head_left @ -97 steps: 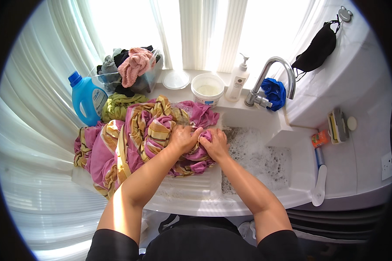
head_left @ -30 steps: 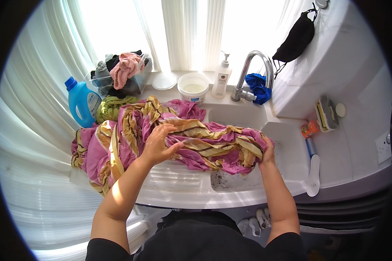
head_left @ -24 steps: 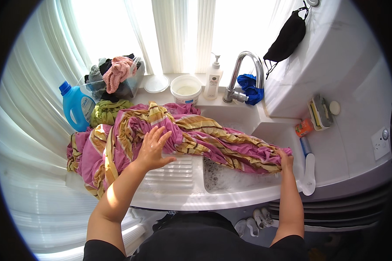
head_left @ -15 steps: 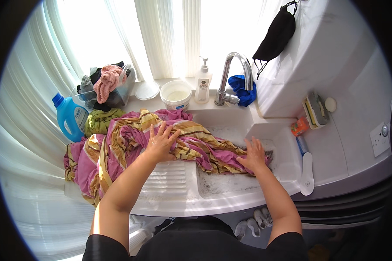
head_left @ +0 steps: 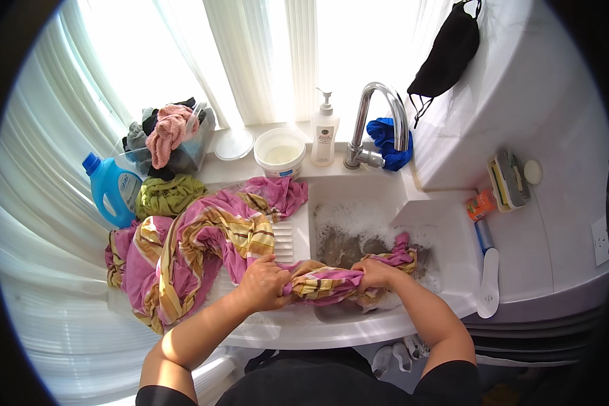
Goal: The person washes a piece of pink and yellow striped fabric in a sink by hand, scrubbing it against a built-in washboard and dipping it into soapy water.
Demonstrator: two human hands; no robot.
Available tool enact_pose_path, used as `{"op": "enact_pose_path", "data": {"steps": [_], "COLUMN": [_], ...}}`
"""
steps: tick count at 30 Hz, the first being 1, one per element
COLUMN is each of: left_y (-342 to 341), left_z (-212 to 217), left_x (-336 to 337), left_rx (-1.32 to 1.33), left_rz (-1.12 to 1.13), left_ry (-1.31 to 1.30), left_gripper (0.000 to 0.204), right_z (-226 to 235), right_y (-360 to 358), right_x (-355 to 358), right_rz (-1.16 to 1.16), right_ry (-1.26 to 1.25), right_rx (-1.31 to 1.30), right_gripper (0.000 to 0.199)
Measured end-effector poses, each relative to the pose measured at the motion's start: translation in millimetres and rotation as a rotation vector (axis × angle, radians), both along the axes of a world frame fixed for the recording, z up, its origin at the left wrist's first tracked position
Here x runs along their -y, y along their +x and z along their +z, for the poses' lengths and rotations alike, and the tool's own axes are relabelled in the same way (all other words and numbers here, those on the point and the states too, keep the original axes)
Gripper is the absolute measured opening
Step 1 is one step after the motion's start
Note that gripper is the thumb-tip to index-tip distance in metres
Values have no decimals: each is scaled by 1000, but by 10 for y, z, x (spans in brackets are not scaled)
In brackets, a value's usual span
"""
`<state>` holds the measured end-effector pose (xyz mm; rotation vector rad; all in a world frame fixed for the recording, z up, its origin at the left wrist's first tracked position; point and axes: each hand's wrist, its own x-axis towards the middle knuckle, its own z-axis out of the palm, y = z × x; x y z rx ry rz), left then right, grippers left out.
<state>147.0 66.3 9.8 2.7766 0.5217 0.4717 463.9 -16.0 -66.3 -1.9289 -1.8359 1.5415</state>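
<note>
A long pink cloth with yellow and brown stripes (head_left: 183, 250) lies bunched over the ribbed washboard (head_left: 284, 238) and trails into the soapy sink basin (head_left: 372, 223). My left hand (head_left: 262, 283) grips the cloth at the washboard's front edge. My right hand (head_left: 373, 273) grips the same cloth over the basin's near side. Between the two hands the cloth is a tight twisted roll (head_left: 321, 283). Its wet end (head_left: 402, 252) hangs in grey foamy water.
A curved tap (head_left: 379, 115), a soap pump bottle (head_left: 325, 135), a white tub (head_left: 279, 150) and a blue cloth (head_left: 389, 142) line the back. A blue detergent bottle (head_left: 111, 189), a green garment (head_left: 166, 196) and a basket of clothes (head_left: 169, 139) stand at left. Brushes (head_left: 487, 284) lie at right.
The cloth was stretched wide across the sink with my right hand far out to the right. Both hands have come together at the front and now grip it as a short twisted roll.
</note>
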Motion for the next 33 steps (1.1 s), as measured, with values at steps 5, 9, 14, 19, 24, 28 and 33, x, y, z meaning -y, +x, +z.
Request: {"op": "enact_pose_path", "data": {"steps": [5,9,14,19,24,28,33], "left_y": [796,1326,1527,2031,1986,1493,760], "left_z": [216,230,-647,-1140,-1365,-396,-215], "left_x": [-27,-38,-249,-261,-426,-460,-506], "left_rx": [321,-102,-795,-1239,-1141,-711,-314], "left_rz": [165,147,140,139,172,264,360], "left_ry": [-102,-7,248,418,242,215,99], "left_gripper": [37,86,95,59,81,108,104], "right_z": [656,480,-163,-1187,-1057,-765,-7], "right_y": [1235,1431,246,-149,-185,230,429], "right_x": [194,214,45,-237,-383,-270,-126], "right_rz": [-630,-1114,-410,95,95,-490,-843], "right_ry": [97,375,431,-18,2,170,437], "right_rx": [-394,-115,422,719,658,277,-471], "right_gripper": [35,33,82,90,78,71,55]}}
